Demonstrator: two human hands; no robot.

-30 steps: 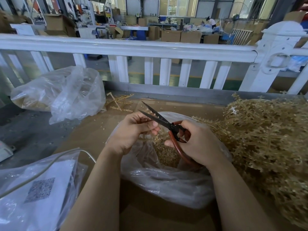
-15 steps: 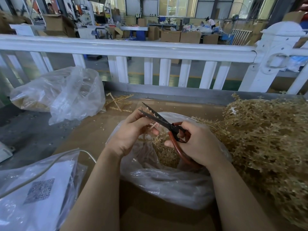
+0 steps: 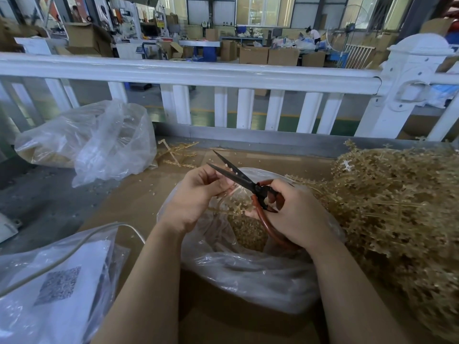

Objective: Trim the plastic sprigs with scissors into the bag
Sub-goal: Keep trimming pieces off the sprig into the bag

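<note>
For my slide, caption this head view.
Left hand holds a sprig over the bag; right hand works open scissors.

A factory or warehouse floor. Beyond the white railing (image 3: 188, 73) across the upper frame lie stacked cardboard boxes (image 3: 268, 55), long worktables (image 3: 198, 43), a green-painted floor (image 3: 293, 120) and high windows (image 3: 263, 8); a worker (image 3: 313, 34) bends over goods at upper right.

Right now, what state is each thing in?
scissors: blades apart, gripped by right hand
sprig: pinched by left hand over the bag
bag: mouth open, trimmings inside
sprig pile: heaped at right
second bag: lying at left
</note>
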